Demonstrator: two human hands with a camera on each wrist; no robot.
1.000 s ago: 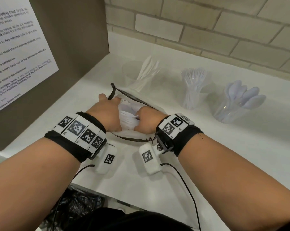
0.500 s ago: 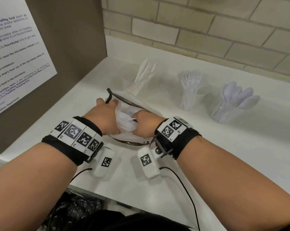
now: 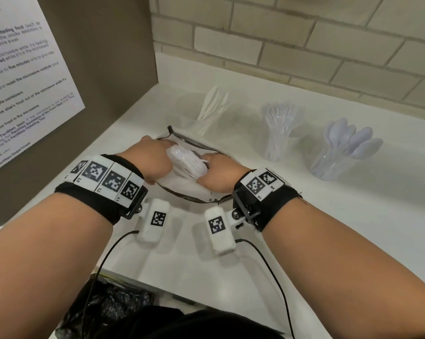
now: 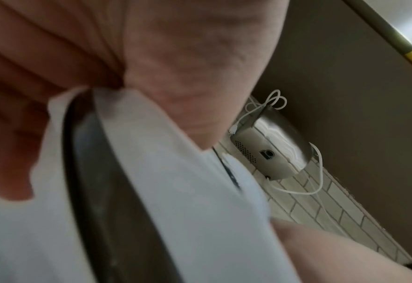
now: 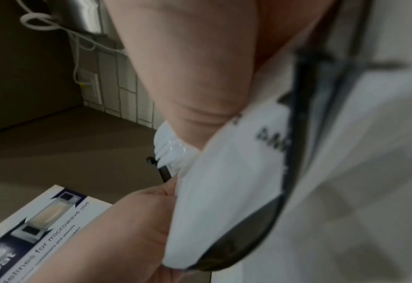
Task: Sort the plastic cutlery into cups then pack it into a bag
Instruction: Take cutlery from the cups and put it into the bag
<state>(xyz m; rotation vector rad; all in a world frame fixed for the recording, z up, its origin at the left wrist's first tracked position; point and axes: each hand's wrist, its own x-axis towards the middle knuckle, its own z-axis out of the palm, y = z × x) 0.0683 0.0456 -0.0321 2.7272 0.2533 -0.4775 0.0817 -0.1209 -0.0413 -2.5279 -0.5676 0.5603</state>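
A white plastic bag [image 3: 182, 185] with a dark drawstring rim lies on the white counter between my hands. My left hand [image 3: 147, 162] grips the bunched left side of the bag [image 4: 151, 153]. My right hand [image 3: 218, 174] grips the right side of the bag [image 5: 224, 181], thumb pressed on it. The gathered plastic bunches up between both hands. Behind stand three clear cups: one with white knives [image 3: 211, 111], one with clear forks [image 3: 281, 128], one with clear spoons [image 3: 345, 148]. What lies inside the bag is hidden.
A brown panel with a printed notice [image 3: 23, 77] walls the left side. A brick wall [image 3: 304, 45] runs along the back. The counter [image 3: 353, 216] is bare to the right. A black bin bag [image 3: 113, 307] hangs below the front edge. A metal fixture [image 4: 270, 145] is on the wall.
Both hands stay on the bag and have gathered its plastic tighter between them. The view has shifted slightly; the cups have not moved.
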